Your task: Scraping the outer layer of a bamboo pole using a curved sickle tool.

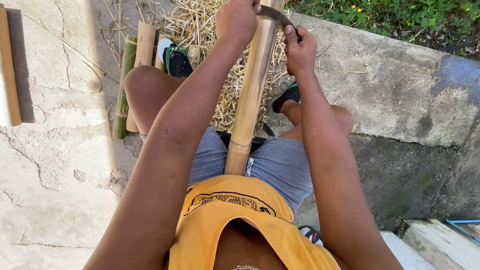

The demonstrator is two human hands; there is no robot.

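Observation:
A long tan bamboo pole (pixel 251 95) slants up from my lap between my knees to the top of the view. A curved dark metal blade (pixel 276 15) lies across its upper part. My left hand (pixel 237 19) is closed on the blade's left end, over the pole. Its right end is gripped by my right hand (pixel 299 50), beside the pole. I sit in grey shorts and an orange top.
A heap of pale bamboo shavings (pixel 202 30) lies under the pole by my sandalled feet. Split bamboo pieces (pixel 131 70) lie on the cracked concrete at left, another (pixel 9 70) at the far left edge. A concrete kerb (pixel 395 85) and plants are at right.

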